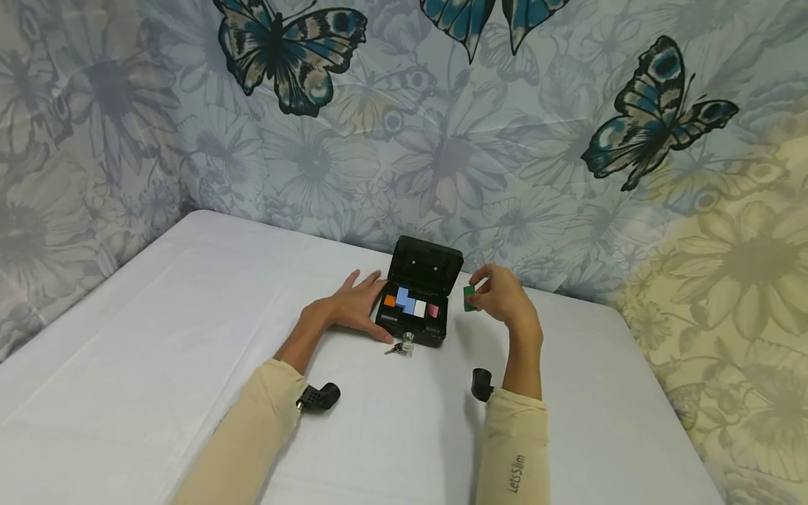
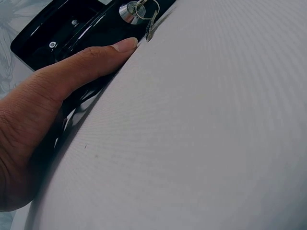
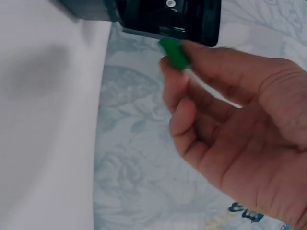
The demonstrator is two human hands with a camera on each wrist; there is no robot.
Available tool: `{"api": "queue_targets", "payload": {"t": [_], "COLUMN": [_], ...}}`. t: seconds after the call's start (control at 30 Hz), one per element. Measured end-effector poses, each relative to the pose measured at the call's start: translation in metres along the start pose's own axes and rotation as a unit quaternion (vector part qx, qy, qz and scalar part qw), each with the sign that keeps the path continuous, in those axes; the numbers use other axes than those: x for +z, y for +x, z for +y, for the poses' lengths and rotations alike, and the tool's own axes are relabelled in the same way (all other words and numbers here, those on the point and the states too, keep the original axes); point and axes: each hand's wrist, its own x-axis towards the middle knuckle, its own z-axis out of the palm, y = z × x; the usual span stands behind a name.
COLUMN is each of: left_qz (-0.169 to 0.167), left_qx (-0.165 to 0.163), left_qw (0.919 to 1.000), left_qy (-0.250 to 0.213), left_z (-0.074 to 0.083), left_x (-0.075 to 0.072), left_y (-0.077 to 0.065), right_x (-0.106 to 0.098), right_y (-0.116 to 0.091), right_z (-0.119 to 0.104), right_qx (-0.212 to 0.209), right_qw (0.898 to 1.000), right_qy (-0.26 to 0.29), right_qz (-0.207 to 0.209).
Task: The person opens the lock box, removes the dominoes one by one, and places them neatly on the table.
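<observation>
A small black cash box (image 1: 413, 332) stands on the table with its lid (image 1: 424, 265) raised. Inside its tray are an orange block (image 1: 390, 301), blue blocks (image 1: 402, 297), a white block (image 1: 419, 308) and a pink block (image 1: 433, 311). My left hand (image 1: 353, 306) rests against the box's left side, fingers spread, thumb along the lower front in the left wrist view. To the right of the box, my right hand (image 1: 505, 293) pinches a green block (image 3: 175, 53) between thumb and fingertips, held apart from the box. Keys (image 1: 398, 348) hang at the front lock (image 2: 132, 12).
A white cloth covers the table (image 1: 189, 337). Behind it hangs a patterned fabric wall (image 1: 442, 154) with flowers and butterflies, close to the raised lid. Black wrist cameras (image 1: 320, 398) sit on both sleeves.
</observation>
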Motion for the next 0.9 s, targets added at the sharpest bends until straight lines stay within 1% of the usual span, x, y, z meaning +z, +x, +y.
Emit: {"api": "queue_targets", "payload": {"t": [0.1,0.23,0.4,0.47,0.57,0.73,0.9], "left_qz": [-0.001,0.004,0.005,0.003,0.002,0.001,0.001], "left_qx": [0.0,0.003,0.005,0.009,0.011,0.007,0.007], "left_qw": [1.0,1.0,1.0,0.9999,0.9999,1.0,1.0], "left_qy": [0.002,0.005,0.005,0.006,0.002,0.003,-0.001], "left_z": [-0.001,-0.003,-0.004,-0.003,-0.002,-0.001,0.0], "left_x": [0.0,-0.001,0.0,0.0,-0.001,-0.002,0.0], "left_y": [0.0,0.002,0.001,0.002,0.002,0.001,0.0], "right_x": [0.002,0.007,0.013,0.014,0.016,0.019,0.024], "right_y": [0.003,0.006,0.008,0.008,0.008,0.008,0.007], "right_z": [0.003,0.008,0.017,0.021,0.024,0.023,0.021], "right_qx": [0.018,0.05,0.095,0.107,0.114,0.125,0.132], "right_qw": [0.999,0.995,0.989,0.987,0.986,0.984,0.983], "right_qy": [-0.019,-0.05,-0.065,-0.066,-0.075,-0.091,-0.098], "right_qz": [-0.029,-0.067,-0.095,-0.098,-0.096,-0.086,-0.082]}}
